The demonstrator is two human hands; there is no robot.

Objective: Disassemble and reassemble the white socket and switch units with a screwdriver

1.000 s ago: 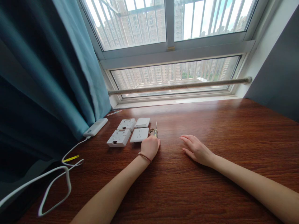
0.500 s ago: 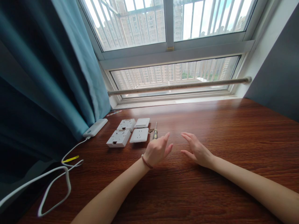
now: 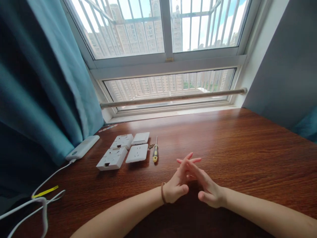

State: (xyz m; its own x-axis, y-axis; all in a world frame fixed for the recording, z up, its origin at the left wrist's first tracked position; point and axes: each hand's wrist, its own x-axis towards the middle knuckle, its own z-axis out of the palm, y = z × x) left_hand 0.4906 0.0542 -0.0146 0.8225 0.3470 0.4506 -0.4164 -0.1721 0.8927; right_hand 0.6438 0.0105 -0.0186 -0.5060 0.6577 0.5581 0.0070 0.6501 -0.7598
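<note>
My left hand (image 3: 177, 185) and my right hand (image 3: 209, 188) meet above the table, their outstretched fingers crossing at the tips. Neither one holds anything. To the left of them lies a screwdriver (image 3: 155, 152) with a black and yellow handle, its shaft pointing toward the window. Beside its shaft are several small screws (image 3: 151, 146). Further left lie a white socket panel (image 3: 137, 153) and, behind it, a white switch panel (image 3: 141, 138). Two white mounting boxes, a near one (image 3: 112, 159) and a far one (image 3: 122, 141), sit left of the panels.
A white power bank (image 3: 83, 147) lies by the blue curtain (image 3: 71, 99), with a white cable (image 3: 53, 174) and yellow tie (image 3: 46, 191) at the left. Beyond the wooden table (image 3: 235, 148) a metal rail (image 3: 178, 98) crosses the window.
My hands have come together from apart, fingers now crossing, and the left no longer covers the screwdriver handle. The view has shifted, so the objects appear lower and further left.
</note>
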